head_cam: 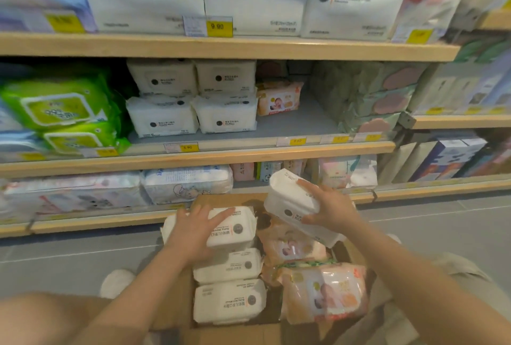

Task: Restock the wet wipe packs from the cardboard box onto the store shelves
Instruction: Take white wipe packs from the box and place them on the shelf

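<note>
Head view, looking down at an open cardboard box (pixel 210 199) on the floor before wooden store shelves (pixel 193 158). The box holds two columns of packs: on its left, white wet wipe packs (pixel 231 300) lying flat one behind another; on its right, orange-pink baby-print packs (pixel 326 292), partly overlapping. The left hand (pixel 193 230) lies across the farthest white pack in the box (pixel 237 230), fingers spread over its top and curling round its far side. The right hand (pixel 331 207) grips a second white pack (pixel 290 201), raised above the box's far right corner and tilted, thumb under its lower edge and fingers wrapped over its side. On the middle shelf, matching white packs (pixel 193 98) stand two wide and two high; just to their right sits a single orange baby-print pack (pixel 278 98) with bare grey shelf in front of it. Green packs (pixel 60 112) fill the left end of that shelf. Yellow price tags (pixel 219 26) line the shelf edges.
</note>
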A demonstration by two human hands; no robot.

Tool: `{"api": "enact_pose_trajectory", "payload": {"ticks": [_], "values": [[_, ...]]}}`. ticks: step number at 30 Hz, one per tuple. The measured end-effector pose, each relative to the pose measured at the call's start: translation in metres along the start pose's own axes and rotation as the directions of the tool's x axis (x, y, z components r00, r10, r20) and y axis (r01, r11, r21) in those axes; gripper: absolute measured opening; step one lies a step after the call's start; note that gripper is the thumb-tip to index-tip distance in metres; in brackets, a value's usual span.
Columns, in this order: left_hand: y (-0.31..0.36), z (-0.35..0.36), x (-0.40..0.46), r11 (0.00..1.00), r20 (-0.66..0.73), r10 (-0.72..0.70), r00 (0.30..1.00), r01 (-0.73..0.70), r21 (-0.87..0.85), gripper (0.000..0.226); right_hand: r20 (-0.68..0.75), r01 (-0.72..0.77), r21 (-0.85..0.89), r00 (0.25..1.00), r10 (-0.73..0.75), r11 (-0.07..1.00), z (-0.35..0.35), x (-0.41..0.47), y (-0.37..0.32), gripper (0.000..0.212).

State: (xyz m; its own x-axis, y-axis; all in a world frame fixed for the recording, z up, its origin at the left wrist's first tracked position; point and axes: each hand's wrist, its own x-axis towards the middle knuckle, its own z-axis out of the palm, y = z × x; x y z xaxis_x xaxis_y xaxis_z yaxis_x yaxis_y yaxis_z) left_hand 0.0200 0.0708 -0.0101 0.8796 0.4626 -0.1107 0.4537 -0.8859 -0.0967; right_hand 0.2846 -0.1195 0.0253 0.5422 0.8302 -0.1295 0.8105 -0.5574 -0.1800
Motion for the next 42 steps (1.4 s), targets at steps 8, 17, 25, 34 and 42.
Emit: {"api": "enact_pose_trajectory", "payload": {"ticks": [8,17,25,34,42], "values": [[-0.113,-0.041,-0.037,0.976,-0.195,-0.216,0.957,0.205,-0.076,0.092,-0.066,0.177,-0.071,0.981,-0.182,0.982,-0.045,0.033,-0.052,0.088],[-0.209,-0.047,-0.063,0.868,-0.246,-0.495,0.833,0.46,-0.188,0.095,-0.092,0.422,-0.226,0.888,-0.45,0.878,-0.065,0.122,-0.169,0.083],[-0.242,-0.041,-0.057,0.85,-0.246,-0.519,0.818,0.467,-0.243,0.096,-0.167,0.586,-0.221,0.765,-0.622,0.78,-0.091,0.22,-0.279,0.081],[-0.264,-0.04,-0.051,0.816,-0.275,-0.57,0.774,0.495,-0.298,0.101,0.024,0.626,-0.048,0.78,-0.625,0.778,-0.069,0.306,-0.337,0.088],[-0.26,-0.042,-0.048,0.81,-0.271,-0.577,0.771,0.498,-0.31,0.103,0.026,0.558,-0.061,0.83,-0.558,0.828,-0.044,0.303,-0.311,0.088]]}}
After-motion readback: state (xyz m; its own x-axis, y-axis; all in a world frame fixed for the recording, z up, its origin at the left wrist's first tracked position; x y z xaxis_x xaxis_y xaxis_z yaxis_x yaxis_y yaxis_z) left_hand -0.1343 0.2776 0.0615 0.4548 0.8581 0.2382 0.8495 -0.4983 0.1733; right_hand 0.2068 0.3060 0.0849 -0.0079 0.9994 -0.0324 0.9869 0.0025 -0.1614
